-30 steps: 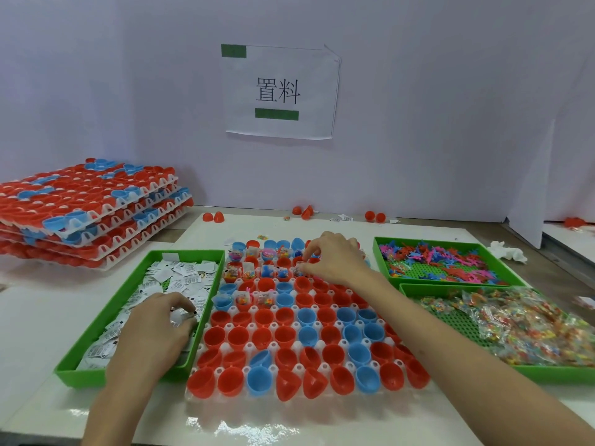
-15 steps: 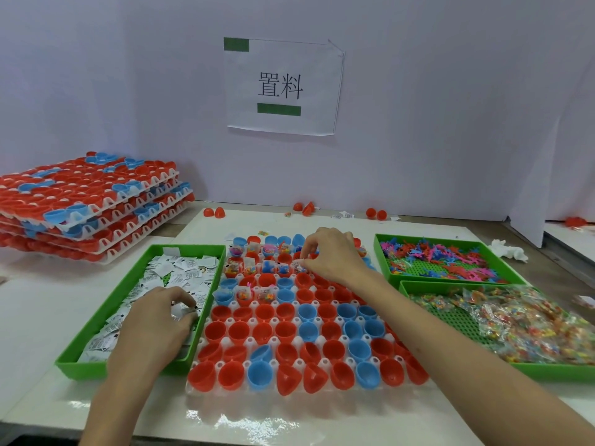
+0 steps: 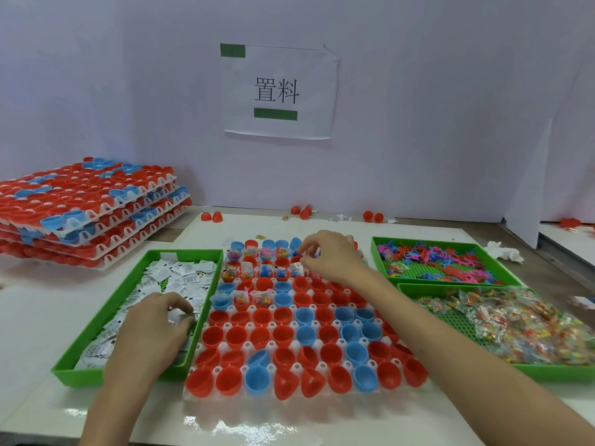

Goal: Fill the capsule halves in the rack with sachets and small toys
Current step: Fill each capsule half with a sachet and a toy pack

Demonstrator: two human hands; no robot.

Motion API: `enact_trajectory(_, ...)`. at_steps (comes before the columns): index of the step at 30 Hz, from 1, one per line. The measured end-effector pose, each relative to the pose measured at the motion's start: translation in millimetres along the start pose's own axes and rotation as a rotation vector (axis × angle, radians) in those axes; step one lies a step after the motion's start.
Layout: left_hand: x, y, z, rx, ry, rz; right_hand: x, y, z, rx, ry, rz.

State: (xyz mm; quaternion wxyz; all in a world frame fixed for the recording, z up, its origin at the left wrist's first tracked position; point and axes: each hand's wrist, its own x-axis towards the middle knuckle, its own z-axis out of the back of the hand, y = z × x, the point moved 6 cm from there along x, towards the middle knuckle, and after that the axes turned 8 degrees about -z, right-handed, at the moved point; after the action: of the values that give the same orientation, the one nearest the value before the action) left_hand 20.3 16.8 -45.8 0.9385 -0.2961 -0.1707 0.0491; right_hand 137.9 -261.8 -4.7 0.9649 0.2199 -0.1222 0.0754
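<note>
Red and blue capsule halves (image 3: 283,333) sit open side up in the white rack (image 3: 317,344) straight in front of me. Only those in the far rows, toward 11 and 12 o'clock, have anything in them. My right hand (image 3: 331,255) hovers over the far edge of the rack at about 12 o'clock, fingers curled and thumb close to forefinger. I cannot tell whether anything is pinched there. My left hand (image 3: 154,326) is at 9 o'clock in the green tray (image 3: 106,312), fingers curled down and pinching among the white sachets (image 3: 180,275). At 2 o'clock a second green tray (image 3: 444,244) holds pink, blue and red small toys (image 3: 434,262). At 3 o'clock, touching it, a third tray (image 3: 547,371) holds clear bags of coloured bits (image 3: 521,323). Stacked racks (image 3: 87,207) stand at 10 o'clock.
</note>
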Motion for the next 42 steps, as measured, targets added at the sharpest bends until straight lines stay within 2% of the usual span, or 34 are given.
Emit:
enact_trajectory(4,-2,-2,2,-0.016,0.005,0.027,0,-29,37,0.239,-0.14,-0.053)
enact_trajectory(7,-3,-3,2,-0.017,-0.008,0.037,-3,-78,65,0.227,-0.196,-0.189)
enact_trajectory(9,-4,-4,3,-0.05,-0.022,0.046,-6,-123,71,0.08,-0.125,-0.347)
enact_trajectory(11,-5,-6,6,-0.074,-0.056,0.047,-16,-160,62,-0.024,0.05,-0.448)
enact_trajectory(12,-6,-6,8,-0.088,-0.076,0.045,-21,-172,55,-0.033,0.117,-0.464)
enact_trajectory(14,-8,-6,12,-0.137,-0.117,0.048,-27,-182,50,-0.014,0.121,-0.45)
enact_trajectory(22,-15,-3,31,-0.23,-0.36,0.031,-30,-183,59,0.077,-0.037,-0.433)
enact_trajectory(27,-14,5,31,-0.291,-0.378,0.05,-37,-186,73,0.212,-0.146,-0.433)
enact_trajectory(30,-14,3,28,-0.418,-0.391,0.012,-42,-178,85,0.325,-0.213,-0.409)
enact_trajectory(35,-16,-4,28,-0.593,-0.456,-0.004,-44,-160,91,0.418,-0.152,-0.395)
enact_trajectory(38,-22,-29,32,-0.691,-0.483,-0.044,-50,-144,95,0.609,-0.112,-0.401)
enact_trajectory(42,-31,-96,18,-0.879,-0.323,-0.128,-75,-92,104,0.867,-0.005,-0.317)
